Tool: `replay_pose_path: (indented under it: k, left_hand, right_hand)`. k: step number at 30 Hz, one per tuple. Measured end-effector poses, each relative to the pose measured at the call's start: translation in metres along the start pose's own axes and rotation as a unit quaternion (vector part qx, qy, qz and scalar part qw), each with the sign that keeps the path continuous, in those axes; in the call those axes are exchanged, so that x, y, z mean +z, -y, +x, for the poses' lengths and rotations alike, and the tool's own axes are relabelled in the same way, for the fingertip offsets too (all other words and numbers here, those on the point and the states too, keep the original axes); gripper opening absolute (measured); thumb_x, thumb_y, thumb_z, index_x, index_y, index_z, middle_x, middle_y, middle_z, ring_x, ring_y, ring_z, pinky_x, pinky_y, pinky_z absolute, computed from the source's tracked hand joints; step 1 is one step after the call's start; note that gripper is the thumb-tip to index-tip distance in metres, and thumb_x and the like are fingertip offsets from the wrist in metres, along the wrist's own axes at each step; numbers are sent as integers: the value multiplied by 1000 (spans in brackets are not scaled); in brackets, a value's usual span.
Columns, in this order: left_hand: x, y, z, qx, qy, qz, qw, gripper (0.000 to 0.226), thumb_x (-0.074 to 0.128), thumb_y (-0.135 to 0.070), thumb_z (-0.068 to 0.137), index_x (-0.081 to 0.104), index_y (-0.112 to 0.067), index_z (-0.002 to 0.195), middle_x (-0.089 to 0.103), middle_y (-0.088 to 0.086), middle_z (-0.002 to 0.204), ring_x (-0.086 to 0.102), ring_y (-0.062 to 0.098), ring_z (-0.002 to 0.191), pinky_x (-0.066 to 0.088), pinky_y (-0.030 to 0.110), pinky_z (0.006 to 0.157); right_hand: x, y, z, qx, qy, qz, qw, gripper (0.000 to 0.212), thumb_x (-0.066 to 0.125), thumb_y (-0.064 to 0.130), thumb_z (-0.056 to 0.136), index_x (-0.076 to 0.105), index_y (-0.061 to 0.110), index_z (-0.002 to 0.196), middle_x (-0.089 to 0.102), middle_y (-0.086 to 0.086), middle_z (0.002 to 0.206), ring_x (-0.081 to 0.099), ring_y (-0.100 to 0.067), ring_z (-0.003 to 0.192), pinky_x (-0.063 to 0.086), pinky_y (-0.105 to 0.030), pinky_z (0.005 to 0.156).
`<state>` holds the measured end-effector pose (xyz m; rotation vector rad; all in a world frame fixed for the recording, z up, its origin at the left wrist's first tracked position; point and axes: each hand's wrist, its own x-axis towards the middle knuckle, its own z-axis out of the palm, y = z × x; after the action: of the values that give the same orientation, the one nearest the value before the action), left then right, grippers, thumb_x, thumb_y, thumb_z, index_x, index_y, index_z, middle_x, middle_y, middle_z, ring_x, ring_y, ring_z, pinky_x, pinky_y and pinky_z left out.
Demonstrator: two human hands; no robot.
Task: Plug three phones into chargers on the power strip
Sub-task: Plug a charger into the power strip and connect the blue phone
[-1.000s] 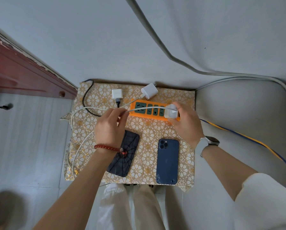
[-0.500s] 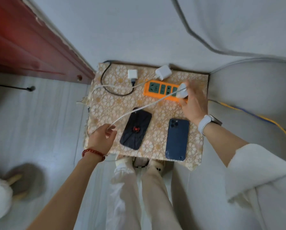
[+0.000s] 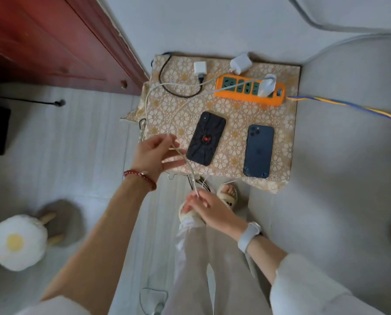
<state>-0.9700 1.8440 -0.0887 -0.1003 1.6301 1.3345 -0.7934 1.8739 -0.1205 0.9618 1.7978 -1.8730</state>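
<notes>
Nearest, the right hand pinches the thin white charging cable, which runs up through the left hand's loosely curled fingers. Beyond lie a black spider-patterned phone and a dark blue phone on the floral cloth-covered table. Farthest, a white charger block sits plugged into the orange power strip.

A lived-in room of a home, likely a bedroom; a small table draped in a gold floral cloth stands against a pale wall beside a dark red wooden door; pale plank flooring runs below; a plush stool shaped like a fried egg stands on it; the person wears fluffy house slippers; an orange power strip and two phones lie on the cloth
</notes>
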Motion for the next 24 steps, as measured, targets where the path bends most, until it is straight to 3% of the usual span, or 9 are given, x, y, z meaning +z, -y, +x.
replay_pose_path:
  k: [3, 5, 7, 10, 12, 14, 17, 20, 24]
  left_hand:
    - [-9, 17, -3, -23, -11, -14, 1000, 25, 43, 2, 92, 57, -6, 111, 64, 8, 106, 68, 21, 93, 58, 33, 80]
    - [-4, 44, -16, -30, 84, 132, 987, 52, 41, 13, 86, 40, -8, 133, 51, 8, 132, 52, 24, 121, 45, 35, 99]
    - [11, 73, -37, -40, 218, 255, 941, 65, 44, 13, 85, 24, -9, 142, 33, 8, 147, 31, 21, 136, 29, 35, 111]
    - [32, 96, -58, 9, 290, 337, 896, 49, 51, -6, 90, 36, -10, 137, 39, 7, 144, 40, 14, 127, 34, 31, 109]
    - [40, 90, -62, 38, 268, 336, 902, 22, 49, -7, 91, 57, -4, 112, 60, 17, 120, 56, 12, 93, 47, 18, 81]
    - [44, 77, -63, 11, 257, 285, 923, 13, 48, -5, 91, 59, -7, 86, 66, 16, 96, 61, 7, 72, 50, 13, 66]
    - [42, 52, -63, -58, 221, 110, 967, 21, 42, -5, 94, 53, -9, 77, 63, 9, 80, 70, 14, 69, 60, 25, 65]
    - [32, 29, -55, -62, 140, -99, 983, 21, 40, -5, 95, 53, -4, 79, 67, 9, 70, 71, 16, 63, 59, 21, 58]
    - [8, 0, -39, -38, 27, -330, 943, 23, 39, -8, 96, 54, -3, 79, 71, 4, 61, 70, 10, 61, 53, 12, 50]
  right_hand:
    - [-20, 1, -22, 56, -127, 164, 977, 25, 39, 16, 97, 59, 4, 86, 64, -16, 86, 63, -29, 86, 55, -26, 77]
    - [-38, 11, -29, 49, -152, 369, 916, 21, 42, 9, 95, 59, 0, 87, 62, -15, 85, 64, -23, 83, 58, -31, 81]
    - [-52, 26, -30, -10, -153, 434, 888, 19, 43, 6, 94, 61, -1, 89, 63, -12, 87, 65, -22, 85, 56, -38, 87]
    - [-64, 50, -26, -86, -165, 450, 873, 21, 45, 7, 92, 65, 4, 87, 67, -8, 84, 67, -20, 87, 55, -38, 90]
    - [-71, 54, -28, -93, -182, 452, 868, 21, 46, 10, 93, 67, 8, 91, 69, -5, 82, 67, -21, 90, 54, -37, 91]
    - [-71, 44, -32, -71, -198, 438, 874, 26, 42, 22, 96, 65, 12, 101, 70, -5, 91, 65, -22, 99, 51, -38, 94]
    - [-54, 20, -32, 14, -175, 368, 913, 42, 31, 42, 96, 56, 17, 119, 65, -8, 113, 59, -22, 111, 44, -37, 98]
    - [-23, 7, -29, 189, -53, 107, 975, 25, 51, 29, 89, 67, 15, 100, 64, -4, 108, 59, -18, 99, 45, -33, 93]
    - [-11, -25, -58, 97, 13, -92, 991, 28, 39, 15, 93, 62, 13, 77, 66, -8, 93, 61, -23, 89, 42, -27, 84]
